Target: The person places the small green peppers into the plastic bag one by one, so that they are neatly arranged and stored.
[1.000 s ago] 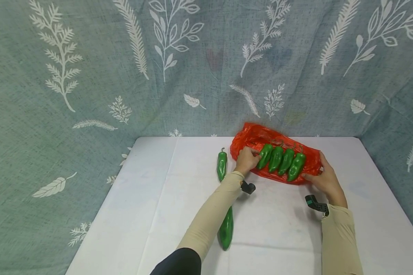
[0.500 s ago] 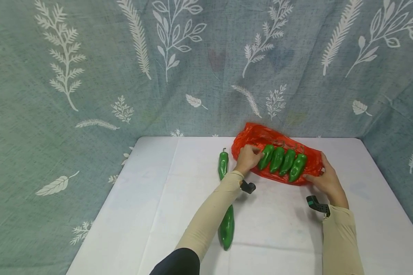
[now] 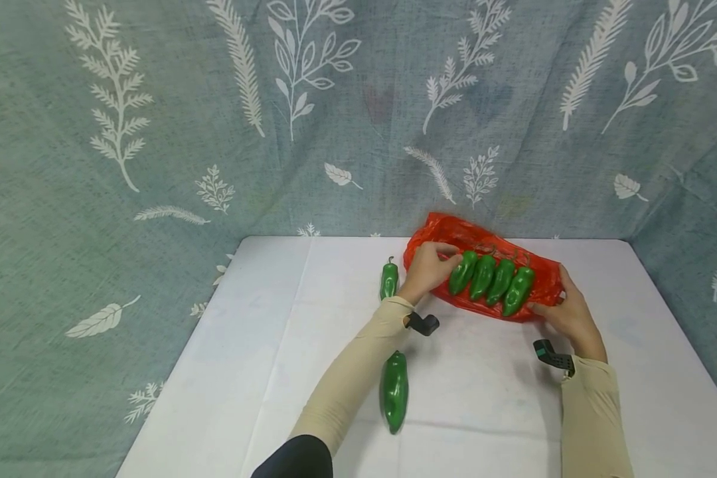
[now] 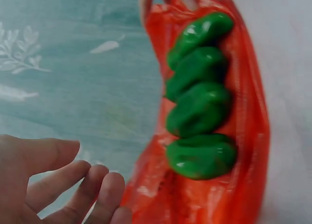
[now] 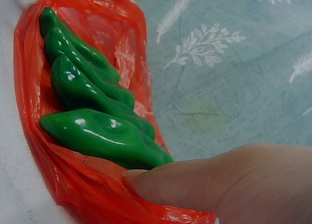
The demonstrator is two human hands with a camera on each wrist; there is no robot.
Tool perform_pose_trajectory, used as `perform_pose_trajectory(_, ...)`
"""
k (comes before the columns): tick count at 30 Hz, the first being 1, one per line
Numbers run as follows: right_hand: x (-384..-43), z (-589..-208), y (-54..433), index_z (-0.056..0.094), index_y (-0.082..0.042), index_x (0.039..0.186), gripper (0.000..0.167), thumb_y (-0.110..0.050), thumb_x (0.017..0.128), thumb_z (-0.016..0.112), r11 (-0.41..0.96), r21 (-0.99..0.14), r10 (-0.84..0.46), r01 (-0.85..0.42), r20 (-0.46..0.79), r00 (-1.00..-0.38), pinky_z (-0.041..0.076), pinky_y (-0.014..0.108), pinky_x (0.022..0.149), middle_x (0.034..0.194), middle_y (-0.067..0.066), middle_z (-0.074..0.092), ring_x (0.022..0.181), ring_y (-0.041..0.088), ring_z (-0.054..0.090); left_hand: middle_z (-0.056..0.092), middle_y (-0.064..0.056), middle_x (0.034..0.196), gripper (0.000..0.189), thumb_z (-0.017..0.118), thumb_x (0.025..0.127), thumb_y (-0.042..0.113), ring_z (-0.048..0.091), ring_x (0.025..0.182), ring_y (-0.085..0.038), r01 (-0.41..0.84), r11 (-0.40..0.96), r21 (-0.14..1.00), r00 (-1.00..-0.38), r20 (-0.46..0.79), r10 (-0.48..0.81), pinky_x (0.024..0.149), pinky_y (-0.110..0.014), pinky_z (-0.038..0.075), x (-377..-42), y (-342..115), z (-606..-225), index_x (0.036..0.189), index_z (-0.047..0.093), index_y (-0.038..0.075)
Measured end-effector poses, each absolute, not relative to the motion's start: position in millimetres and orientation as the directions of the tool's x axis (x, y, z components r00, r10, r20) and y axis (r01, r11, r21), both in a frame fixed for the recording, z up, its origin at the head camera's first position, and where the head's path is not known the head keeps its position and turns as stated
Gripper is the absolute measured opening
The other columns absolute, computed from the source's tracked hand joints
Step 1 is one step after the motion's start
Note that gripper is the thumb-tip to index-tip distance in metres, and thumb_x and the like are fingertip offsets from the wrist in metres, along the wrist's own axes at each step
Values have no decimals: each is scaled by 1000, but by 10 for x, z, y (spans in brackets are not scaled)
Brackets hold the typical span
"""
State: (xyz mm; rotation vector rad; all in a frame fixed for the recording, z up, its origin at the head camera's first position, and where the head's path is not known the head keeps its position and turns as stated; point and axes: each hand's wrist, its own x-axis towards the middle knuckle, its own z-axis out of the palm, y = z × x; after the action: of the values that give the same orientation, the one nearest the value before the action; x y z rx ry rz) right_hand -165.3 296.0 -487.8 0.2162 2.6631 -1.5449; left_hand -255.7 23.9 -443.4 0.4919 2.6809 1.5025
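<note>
Several glossy green peppers (image 3: pixel 484 277) lie side by side on a red plastic bag (image 3: pixel 445 229) at the table's back. My left hand (image 3: pixel 428 271) is over the bag's left end, fingertips close to the leftmost pepper (image 3: pixel 463 273). In the left wrist view its relaxed fingers (image 4: pixel 97 185) hold nothing and are apart from the peppers. My right hand (image 3: pixel 573 322) grips the bag's right end. In the right wrist view its thumb (image 5: pixel 170 182) presses on the red plastic beside the nearest pepper (image 5: pixel 105 139); its other fingers are hidden there.
Two more green peppers lie left of the bag on the white-covered table (image 3: pixel 311 318): one farther back (image 3: pixel 389 280), partly behind the left forearm, and a larger one (image 3: pixel 396 393) nearer. A patterned grey-green cloth (image 3: pixel 382 153) hangs behind.
My left hand has drawn slightly up and left from the leftmost pepper, its fingers loosening. The left forearm has shifted left, baring more of the near loose pepper. My right hand stays at the bag.
</note>
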Motion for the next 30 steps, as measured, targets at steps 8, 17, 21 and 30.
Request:
perform_pose_trajectory(8,-1666,-4894,2969,1,-15,167,104,-6,92,72,495,-859,92,135,-103,-990,37,74,110,163,36,26,142,61,34,79,-5,108,25,71,99,25,67,82,-14,321,429,844,-927,189,323,66,-22,51,-2419,76,-4215,117,79,10)
perform_pose_trajectory(17,-1671,-4890,2966,-1,-16,167,105,-6,92,72,492,-857,96,151,-119,-988,35,74,112,165,35,23,144,61,32,78,-5,112,28,71,99,31,69,97,-18,334,400,853,-924,213,318,79,-26,56,-2225,-183,-4067,118,78,12)
perform_pose_trajectory(21,-1673,-4884,2972,-3,-17,167,106,-7,92,72,488,-858,102,162,-129,-986,36,73,112,166,34,22,144,61,32,79,-5,112,28,71,99,29,71,98,-20,319,370,873,-927,206,312,82,-28,58,-2139,-272,-4027,119,78,12)
perform_pose_trajectory(30,-1670,-4885,2976,-1,-16,167,105,-6,92,72,484,-862,99,152,-119,-988,35,74,112,165,35,24,144,60,32,79,-6,111,28,72,98,29,71,95,-18,335,343,878,-930,251,268,81,-27,59,-1977,-515,-4007,118,78,11)
